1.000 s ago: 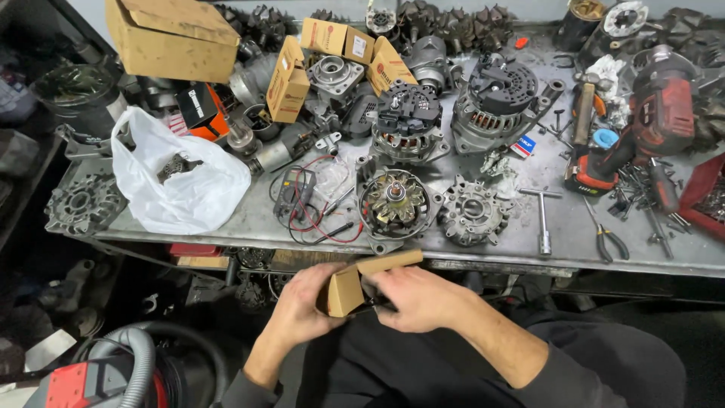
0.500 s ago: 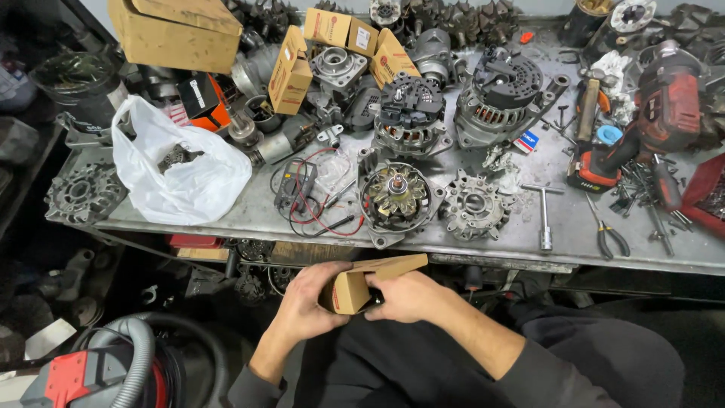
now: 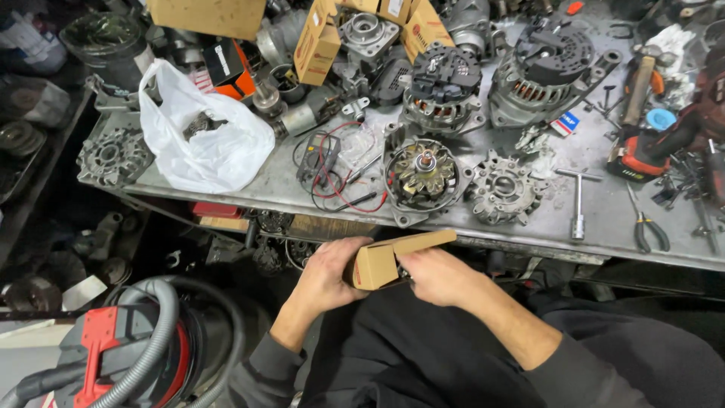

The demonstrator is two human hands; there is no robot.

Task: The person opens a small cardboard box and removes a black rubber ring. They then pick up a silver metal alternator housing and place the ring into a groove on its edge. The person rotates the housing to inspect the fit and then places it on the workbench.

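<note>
A small tan cardboard box (image 3: 387, 259) with one end flap open sits in front of my lap, below the bench edge. My left hand (image 3: 326, 273) grips its left side. My right hand (image 3: 438, 276) holds its right end, fingers at the open flap. Straight above the box, on the metal workbench (image 3: 287, 189), stands an open alternator half (image 3: 423, 177) with its rotor showing, and a cast end cover (image 3: 502, 187) lies beside it.
A white plastic bag (image 3: 204, 136) lies at bench left, a multimeter with red and black leads (image 3: 321, 162) in the middle. More alternators and small boxes crowd the back. A T-handle wrench (image 3: 578, 200) and pliers (image 3: 648, 227) lie right. A red vacuum (image 3: 121, 347) stands lower left.
The view has tilted down slightly. Both hands keep hold of the box, and the right hand has shifted a little at the flap end.
</note>
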